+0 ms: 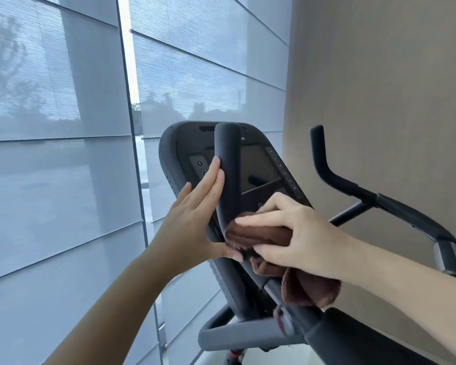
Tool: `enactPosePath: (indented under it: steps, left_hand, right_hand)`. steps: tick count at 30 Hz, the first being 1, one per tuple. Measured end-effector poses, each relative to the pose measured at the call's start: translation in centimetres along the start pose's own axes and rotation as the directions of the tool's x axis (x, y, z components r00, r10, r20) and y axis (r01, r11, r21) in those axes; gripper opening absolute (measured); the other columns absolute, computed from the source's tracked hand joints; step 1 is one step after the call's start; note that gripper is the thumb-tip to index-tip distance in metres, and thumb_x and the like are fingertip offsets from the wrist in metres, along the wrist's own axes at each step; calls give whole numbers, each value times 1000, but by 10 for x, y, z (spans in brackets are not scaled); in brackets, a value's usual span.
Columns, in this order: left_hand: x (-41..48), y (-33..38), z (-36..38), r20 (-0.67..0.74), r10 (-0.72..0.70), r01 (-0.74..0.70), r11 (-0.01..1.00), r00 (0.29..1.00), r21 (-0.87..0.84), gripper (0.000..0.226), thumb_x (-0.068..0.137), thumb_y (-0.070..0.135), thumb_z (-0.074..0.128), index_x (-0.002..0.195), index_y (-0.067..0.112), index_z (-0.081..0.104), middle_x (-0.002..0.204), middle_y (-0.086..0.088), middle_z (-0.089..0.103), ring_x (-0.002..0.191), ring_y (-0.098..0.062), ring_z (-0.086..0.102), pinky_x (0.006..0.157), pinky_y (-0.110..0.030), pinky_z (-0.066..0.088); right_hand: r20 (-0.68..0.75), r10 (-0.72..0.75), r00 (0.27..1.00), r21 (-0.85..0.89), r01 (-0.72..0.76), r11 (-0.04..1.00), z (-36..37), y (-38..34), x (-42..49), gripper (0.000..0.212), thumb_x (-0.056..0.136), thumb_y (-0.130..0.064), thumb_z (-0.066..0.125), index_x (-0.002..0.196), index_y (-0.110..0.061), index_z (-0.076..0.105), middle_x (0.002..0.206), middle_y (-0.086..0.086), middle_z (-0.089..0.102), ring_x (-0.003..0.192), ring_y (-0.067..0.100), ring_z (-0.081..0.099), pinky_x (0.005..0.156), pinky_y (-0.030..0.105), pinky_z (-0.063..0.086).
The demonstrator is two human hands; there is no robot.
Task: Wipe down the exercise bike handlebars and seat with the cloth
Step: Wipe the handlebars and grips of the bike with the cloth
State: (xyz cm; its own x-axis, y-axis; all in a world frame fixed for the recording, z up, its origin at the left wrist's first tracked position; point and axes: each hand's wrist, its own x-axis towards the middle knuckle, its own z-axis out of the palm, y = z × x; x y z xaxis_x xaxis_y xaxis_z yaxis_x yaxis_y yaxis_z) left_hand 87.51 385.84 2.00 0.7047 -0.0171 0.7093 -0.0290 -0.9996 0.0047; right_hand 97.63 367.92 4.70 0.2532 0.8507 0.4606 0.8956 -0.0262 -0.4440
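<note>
At the exercise bike (334, 335), beside a window w/ grey blinds (63, 127) on the left and a beige wall (379, 75) on the right. Lays the left hand (192, 219) flat against the left side of the near handlebar (227, 154) — fingers (211, 177) straight and close together, pointing up along the upright black grip, thumb low and mostly hidden behind the bar. Not curled round anything. Grips the brown cloth (258, 234) w/ the right hand (295, 233): one finger stretched along the top of the folded part, the others curled under it, fabric pinched between. Presses the folded cloth on the lower part of that same handlebar, just under the left hand, approx. at the bend. Lets the rest of the cloth hang loose under the right wrist, down to the black frame of the bike. Behind the grip, the console (261, 167) w/ dark screen and rows of buttons, tilted toward the camera. Further right, well apart from both hands, the second handlebar (334, 177) — black, bent, rising in front of the wall. Low in the view, a grey curved bar (237, 335) of the bike.
</note>
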Motion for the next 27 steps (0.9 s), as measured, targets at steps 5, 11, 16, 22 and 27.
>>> enactPosePath:
  steps: [5,11,16,22,27]
  left_hand:
    - [1,4,-3,3,-6,6,1000,1000,24,120,51,79,45,142,12,4,152,4,-4,134,4,0,110,-42,13]
    - [1,9,-3,-43,-41,38,996,998,-81,127,46,73,62,142,8,11,150,7,0,136,-1,5,107,-46,25]
    - [2,9,-1,-47,-62,54,987,997,-152,129,44,71,67,143,12,10,151,10,1,137,2,5,110,-36,26]
    - [1,9,1,-43,-67,59,985,997,-162,126,46,62,71,143,9,12,152,5,2,138,-2,3,107,-51,29]
    - [1,8,4,-68,-66,51,978,996,-203,125,44,59,71,142,8,13,151,5,3,138,-4,6,109,-42,26]
  right_hand:
    - [68,-43,997,-11,44,999,-24,0,-13,44,74,-19,72,99,-55,64,99,-10,57,91,-1,58,83,9,41]
    - [-576,-157,802,5,195,981,-17,-12,53,42,80,-11,68,120,-22,60,104,3,50,96,0,50,90,1,31]
    - [-182,-126,975,59,139,989,-14,3,34,42,78,-8,69,113,-29,65,106,0,52,96,-4,53,90,2,34]
    - [258,-50,965,108,23,994,-23,17,-34,47,72,-14,68,102,-50,66,100,-8,54,92,0,59,81,6,39]
    - [-150,-135,979,36,141,989,-40,0,0,45,70,-23,68,107,-48,62,105,-8,58,96,1,57,86,6,38]
